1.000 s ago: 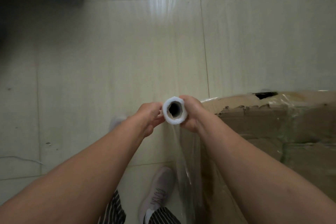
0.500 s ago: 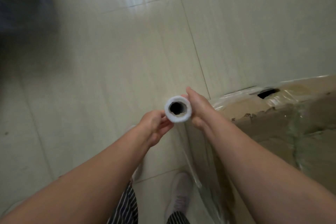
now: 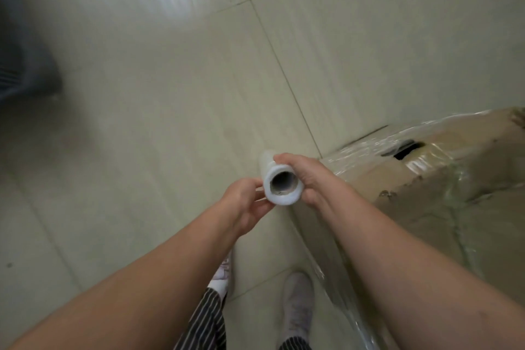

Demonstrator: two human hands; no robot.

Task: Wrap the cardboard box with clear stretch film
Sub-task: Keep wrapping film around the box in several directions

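Okay, head view, looking straight down the open end of the stretch film roll (image 3: 282, 186), so its hollow core faces the camera. Both hands are on it. The left hand (image 3: 245, 204) has fingers curled against the roll's left side, gripping it. The right hand (image 3: 308, 177) has fingers wrapped over the top and right side, also gripping. The roll sits just beside the near corner of the cardboard box (image 3: 460, 207), which fills the right side and stands on the tiled floor (image 3: 170, 122).

Glossy film already covers the box top and the dark handle slot (image 3: 404, 150). A clear film sheet (image 3: 345, 312) runs down from below the roll along the box's near side; it probably touches the cardboard there, but the glare makes that hard to tell.

Below the forearms: striped trousers (image 3: 204, 321) and two pale shoes, the left shoe (image 3: 224, 270) and the right shoe (image 3: 298, 301), the right one near the box. A blurred dark object (image 3: 25, 65) sits at upper left.
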